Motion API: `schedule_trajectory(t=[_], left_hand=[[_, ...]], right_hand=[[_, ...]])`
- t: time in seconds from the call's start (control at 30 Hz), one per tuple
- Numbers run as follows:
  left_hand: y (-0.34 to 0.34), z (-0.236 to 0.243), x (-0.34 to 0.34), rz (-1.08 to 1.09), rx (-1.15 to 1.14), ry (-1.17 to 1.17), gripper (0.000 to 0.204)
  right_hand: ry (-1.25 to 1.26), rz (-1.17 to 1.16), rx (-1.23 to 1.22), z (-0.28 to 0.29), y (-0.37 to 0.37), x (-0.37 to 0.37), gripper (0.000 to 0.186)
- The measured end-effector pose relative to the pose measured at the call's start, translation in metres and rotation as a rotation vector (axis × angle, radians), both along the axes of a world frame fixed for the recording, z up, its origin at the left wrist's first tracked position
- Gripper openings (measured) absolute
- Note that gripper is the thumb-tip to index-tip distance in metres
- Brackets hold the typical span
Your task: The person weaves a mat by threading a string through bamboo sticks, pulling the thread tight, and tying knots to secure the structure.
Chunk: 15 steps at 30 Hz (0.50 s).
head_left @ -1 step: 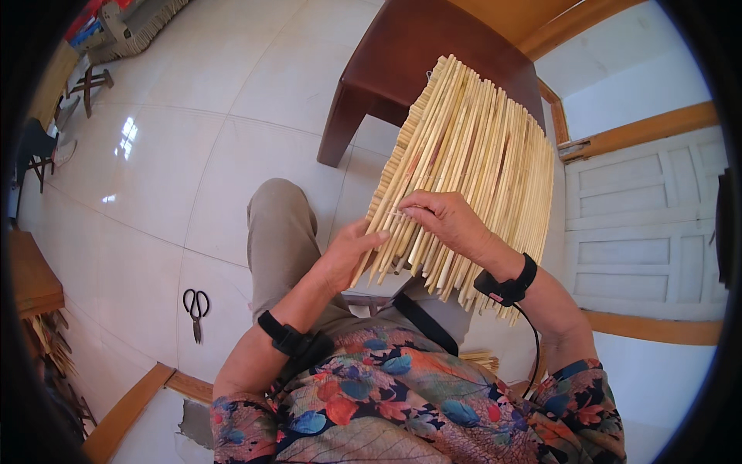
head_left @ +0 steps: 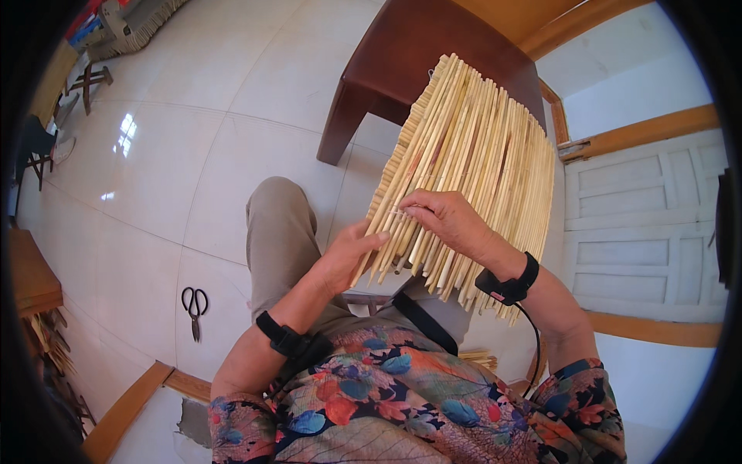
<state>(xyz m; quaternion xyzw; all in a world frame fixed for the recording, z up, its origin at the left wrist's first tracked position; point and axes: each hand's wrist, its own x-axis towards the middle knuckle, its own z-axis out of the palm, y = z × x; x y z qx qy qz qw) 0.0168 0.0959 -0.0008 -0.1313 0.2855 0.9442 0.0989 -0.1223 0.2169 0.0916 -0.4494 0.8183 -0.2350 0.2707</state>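
Observation:
A mat of thin straw-coloured sticks [head_left: 495, 147], bound side by side with rows of thread, slopes from a dark red-brown wooden bench down over my lap. My left hand [head_left: 348, 257] holds its near left edge, the thumb on top of the outermost sticks and the other fingers hidden beneath. Over the lower left part of the mat, my right hand [head_left: 448, 220] has its thumb and forefinger pinched together at a pale thread [head_left: 394, 213] that crosses the first few sticks. The stick ends nearest me are uneven.
The wooden bench [head_left: 386, 54] supports the mat's far end. Black-handled scissors [head_left: 195, 311] lie on the tiled floor to the left. A wooden stool [head_left: 35, 271] stands at the far left with loose sticks below it. A white panelled door [head_left: 641, 232] is at the right.

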Motion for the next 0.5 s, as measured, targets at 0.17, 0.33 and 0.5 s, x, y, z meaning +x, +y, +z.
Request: schedule_trajectory(t=[0.17, 0.33, 0.5], left_hand=[[-0.001, -0.002, 0.005, 0.001, 0.016, 0.078, 0.036], [0.004, -0.01, 0.004, 0.048, 0.012, 0.088, 0.036], [0.003, -0.017, 0.004, 0.049, -0.086, 0.147, 0.036]], right_hand=[[0.169, 0.138, 0.087, 0.008, -0.008, 0.004, 0.014], [0.233, 0.16, 0.049, 0.009, -0.01, 0.002, 0.017], [0.279, 0.216, 0.104, 0.017, -0.014, 0.002, 0.016]])
